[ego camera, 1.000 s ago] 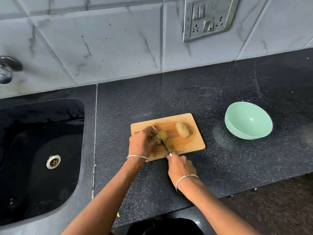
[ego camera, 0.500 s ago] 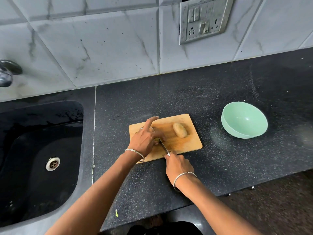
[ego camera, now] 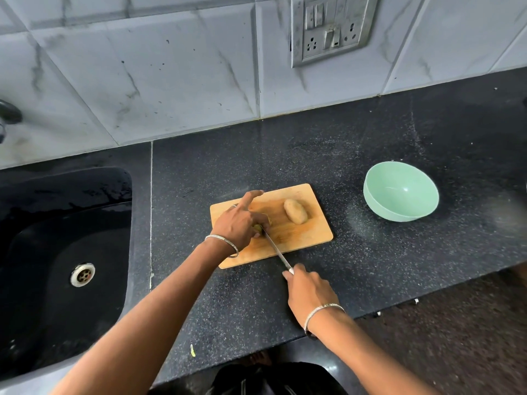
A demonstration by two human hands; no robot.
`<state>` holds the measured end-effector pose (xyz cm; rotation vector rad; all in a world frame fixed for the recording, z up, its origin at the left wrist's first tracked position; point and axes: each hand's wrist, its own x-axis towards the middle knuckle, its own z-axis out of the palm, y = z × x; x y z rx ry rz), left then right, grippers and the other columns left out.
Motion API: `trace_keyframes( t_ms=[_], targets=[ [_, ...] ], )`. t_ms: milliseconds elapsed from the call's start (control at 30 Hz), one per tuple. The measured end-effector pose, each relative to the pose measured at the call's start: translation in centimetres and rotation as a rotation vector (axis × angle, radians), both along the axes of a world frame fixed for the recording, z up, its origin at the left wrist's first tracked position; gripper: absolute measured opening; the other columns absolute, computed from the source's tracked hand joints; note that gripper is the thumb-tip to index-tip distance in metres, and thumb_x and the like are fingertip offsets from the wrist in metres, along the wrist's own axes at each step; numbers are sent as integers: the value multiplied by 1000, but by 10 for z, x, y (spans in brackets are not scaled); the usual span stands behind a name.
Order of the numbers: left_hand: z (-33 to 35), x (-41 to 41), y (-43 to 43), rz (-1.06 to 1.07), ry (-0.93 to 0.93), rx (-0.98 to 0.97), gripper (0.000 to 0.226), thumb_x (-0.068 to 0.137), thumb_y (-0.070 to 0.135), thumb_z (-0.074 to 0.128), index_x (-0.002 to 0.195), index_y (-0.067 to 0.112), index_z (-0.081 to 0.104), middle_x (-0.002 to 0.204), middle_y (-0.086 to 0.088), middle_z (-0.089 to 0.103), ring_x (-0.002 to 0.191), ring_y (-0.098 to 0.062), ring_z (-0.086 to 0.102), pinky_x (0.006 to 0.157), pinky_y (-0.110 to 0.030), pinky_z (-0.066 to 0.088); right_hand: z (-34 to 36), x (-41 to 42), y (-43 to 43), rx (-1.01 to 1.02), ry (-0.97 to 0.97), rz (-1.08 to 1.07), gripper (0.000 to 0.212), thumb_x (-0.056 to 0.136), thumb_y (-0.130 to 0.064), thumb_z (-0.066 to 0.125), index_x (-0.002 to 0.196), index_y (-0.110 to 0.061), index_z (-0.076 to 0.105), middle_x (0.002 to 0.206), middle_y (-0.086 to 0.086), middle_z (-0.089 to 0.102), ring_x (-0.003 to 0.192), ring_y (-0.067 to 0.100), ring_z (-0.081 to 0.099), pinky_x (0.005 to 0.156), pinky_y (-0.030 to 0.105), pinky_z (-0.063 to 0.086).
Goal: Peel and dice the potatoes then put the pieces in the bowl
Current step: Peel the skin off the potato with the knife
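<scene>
**Wood board: knife set against held potato**

Wood board (ego camera: 309,242) lies on the black counter (ego camera: 370,280), long axis left-right, right end a bit farther away.
Left hand (ego camera: 238,223) is on the board's left half, fingers curled down over the potato (ego camera: 258,228) and pinning it. The index finger is straight, pointing far-right. The potato is mostly hidden, so its axis is unclear.
Right hand (ego camera: 310,292) is off the board's near edge, wrapped round the knife (ego camera: 275,248) handle. The knife runs diagonally, handle near-right, blade far-left, tip going under the left hand at the potato.
Spare potato (ego camera: 295,211) lies loose on the board's far-right part, long axis far-left to near-right, apart from hand and blade.
Mint bowl (ego camera: 382,212) sits right of the board, well apart, tilted.
Sink (ego camera: 57,223) is at left.
</scene>
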<state>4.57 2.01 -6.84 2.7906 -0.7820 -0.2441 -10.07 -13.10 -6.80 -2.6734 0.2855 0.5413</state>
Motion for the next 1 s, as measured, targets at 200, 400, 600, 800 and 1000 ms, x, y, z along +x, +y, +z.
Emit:
trace_keyframes(
  t_ms=[200,400,600,800,1000],
  targets=[
    [0,-5,6,35,11,-144,27,77,17,76,93,37,66,150,7,27,95,-20,61,83,-34,51,35,-20,-40,-6,108,53,37,102,-48,29,102,-20,53,101,9,62,97,35,62,73,39,45],
    [-13,-17,11,198,-14,-312,61,66,23,85,108,24,42,118,7,45,89,-20,62,72,-41,53,48,0,-40,14,28,56,34,102,-50,29,89,-23,45,87,5,57,90,33,60,67,37,40],
    [-29,-32,7,475,-37,-345,42,70,33,81,104,20,61,101,2,66,93,-23,62,80,-38,50,33,17,-2,8,-107,10,36,104,-43,26,105,-15,49,101,11,65,94,35,63,63,35,38],
    [-23,-33,4,544,5,-391,32,73,25,80,102,22,67,96,4,71,92,-17,64,78,-29,45,17,20,-1,6,-113,-71,36,104,-42,25,110,-14,47,107,13,65,99,38,62,67,37,38],
    [-21,-31,4,552,16,-396,37,71,33,83,103,22,68,93,5,71,90,-16,65,80,-29,49,14,17,0,37,-133,-17,35,104,-43,24,106,-16,45,103,12,65,96,37,63,66,38,39]
  ],
)
